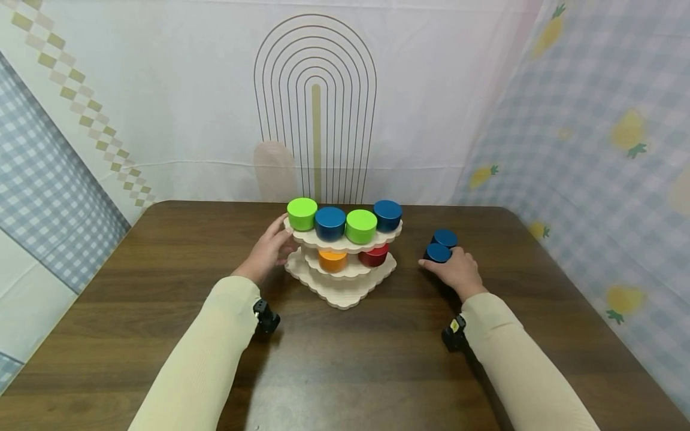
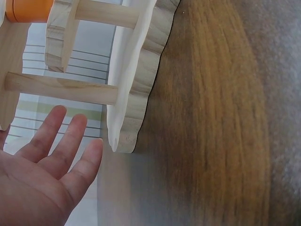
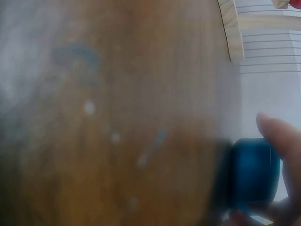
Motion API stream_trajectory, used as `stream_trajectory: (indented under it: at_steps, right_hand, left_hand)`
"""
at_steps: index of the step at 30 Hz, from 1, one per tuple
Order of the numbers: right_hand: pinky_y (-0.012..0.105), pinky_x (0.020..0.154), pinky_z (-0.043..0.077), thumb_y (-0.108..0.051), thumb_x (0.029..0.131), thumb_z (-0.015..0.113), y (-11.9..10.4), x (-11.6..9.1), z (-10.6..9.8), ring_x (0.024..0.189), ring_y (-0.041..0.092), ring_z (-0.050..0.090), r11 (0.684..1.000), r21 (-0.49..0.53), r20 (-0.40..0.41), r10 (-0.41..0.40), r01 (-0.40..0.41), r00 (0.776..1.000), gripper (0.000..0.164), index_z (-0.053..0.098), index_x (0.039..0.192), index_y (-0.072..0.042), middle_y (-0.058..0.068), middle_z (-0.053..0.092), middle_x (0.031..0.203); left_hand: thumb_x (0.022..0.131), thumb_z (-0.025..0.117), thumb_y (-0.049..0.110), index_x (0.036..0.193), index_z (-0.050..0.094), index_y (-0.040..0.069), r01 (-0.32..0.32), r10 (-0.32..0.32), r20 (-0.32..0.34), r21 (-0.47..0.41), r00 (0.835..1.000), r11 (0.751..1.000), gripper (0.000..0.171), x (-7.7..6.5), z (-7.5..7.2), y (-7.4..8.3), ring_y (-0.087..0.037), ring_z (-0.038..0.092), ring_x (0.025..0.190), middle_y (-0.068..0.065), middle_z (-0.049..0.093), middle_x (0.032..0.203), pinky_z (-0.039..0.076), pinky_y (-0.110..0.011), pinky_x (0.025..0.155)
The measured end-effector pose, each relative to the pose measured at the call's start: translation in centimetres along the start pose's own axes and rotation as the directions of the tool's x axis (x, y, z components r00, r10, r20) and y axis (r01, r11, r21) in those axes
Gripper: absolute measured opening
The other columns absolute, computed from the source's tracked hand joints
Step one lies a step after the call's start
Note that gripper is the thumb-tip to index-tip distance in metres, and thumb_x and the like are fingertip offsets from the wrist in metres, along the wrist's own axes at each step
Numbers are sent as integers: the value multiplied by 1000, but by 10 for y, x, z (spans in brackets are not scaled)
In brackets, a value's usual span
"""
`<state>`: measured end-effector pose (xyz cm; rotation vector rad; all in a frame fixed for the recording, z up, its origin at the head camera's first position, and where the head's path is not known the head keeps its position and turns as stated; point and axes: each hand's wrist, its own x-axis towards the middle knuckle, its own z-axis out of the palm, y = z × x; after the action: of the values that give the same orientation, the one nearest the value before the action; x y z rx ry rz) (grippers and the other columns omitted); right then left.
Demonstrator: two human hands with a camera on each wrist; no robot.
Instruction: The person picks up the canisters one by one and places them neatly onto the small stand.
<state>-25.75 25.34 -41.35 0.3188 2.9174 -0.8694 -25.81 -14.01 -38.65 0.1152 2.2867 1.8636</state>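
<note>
A tiered pale wooden stand with scalloped edges (image 1: 342, 294) stands mid-table. Its top tier carries two green cylinders (image 1: 361, 226) and two blue ones (image 1: 330, 224); an orange cylinder (image 1: 332, 261) and a red cylinder (image 1: 374, 256) sit lower down. At the stand's left side, my left hand (image 1: 266, 250) rests against the top tier, with several fingers (image 2: 77, 172) extended beside a wooden post (image 2: 61, 88). Right of the stand, my right hand (image 1: 457, 272) grips a short blue cylinder (image 1: 438, 253) between thumb and fingers. Whether this cylinder touches the table cannot be told.
Another blue cylinder (image 1: 445, 237) stands just behind the gripped one. The brown wooden table (image 1: 345, 365) ends at a white patterned cloth (image 1: 205, 120) at the back. Checked cloth (image 1: 598, 167) hangs along the right side.
</note>
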Motion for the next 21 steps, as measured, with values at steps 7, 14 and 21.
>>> stream_trajectory:
  at_steps: [7,14,21]
  right_hand:
    - [64,103,27,-49,87,63,1,4,2,130,55,27,1000,-21,7,-16,16,1000,95,23,143,15,39,29,142]
    - [64,103,28,-47,89,61,2,4,2,129,55,26,1000,-25,12,-14,14,1000,90,24,143,15,39,29,142]
    - [64,103,29,-44,90,61,1,3,1,129,55,29,1000,1,14,-28,28,1000,88,24,143,15,39,31,142]
  left_hand:
    - [104,34,37,157,10,26,-5,5,3,-4,1000,1000,59,1,0,-1,-42,44,129,-24,40,145,35,-58,103]
    - [104,34,38,157,9,27,-2,2,4,2,1000,1000,59,0,0,-1,-42,43,130,-23,39,146,34,-59,104]
    - [104,34,38,156,11,27,-7,7,-4,1,1000,1000,59,0,0,0,-42,45,128,-23,40,145,36,-58,102]
